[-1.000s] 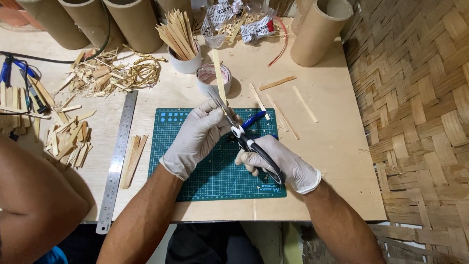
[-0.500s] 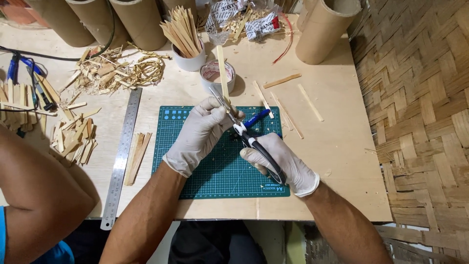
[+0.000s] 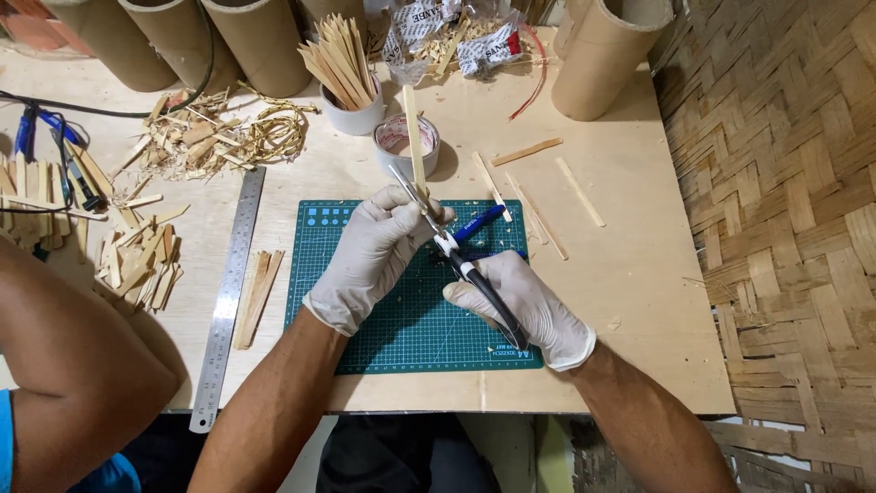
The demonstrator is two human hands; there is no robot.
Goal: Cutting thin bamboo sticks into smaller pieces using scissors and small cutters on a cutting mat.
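Two gloved hands over green mat [image 3: 401,319]. My right hand [image 3: 525,306] closed around pliers [image 3: 465,269]; left hand [image 3: 379,256] pinches bamboo strip [image 3: 415,146], upright, at plier tip. Trimming looks midway: shavings on mat, cut strips [image 3: 255,283] beside ruler [image 3: 228,292], more waiting in white cup [image 3: 351,114]. Far edge: crumpled clear printed bags [image 3: 447,36], brown tubes [image 3: 602,59].

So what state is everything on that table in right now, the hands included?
Left hand: gloved, grip closed on the bamboo strip.
Right hand: gloved, grip closed on the pliers' handles.
Bamboo strip: held out away from the person, its near end at the pliers.
Pliers: jaws at the strip; open or shut, cannot tell.
Cutting mat: flat, dotted with shavings.
Steel ruler: lying flat beside the mat.
White cup: upright, full of strips.
Tape roll: lying flat.
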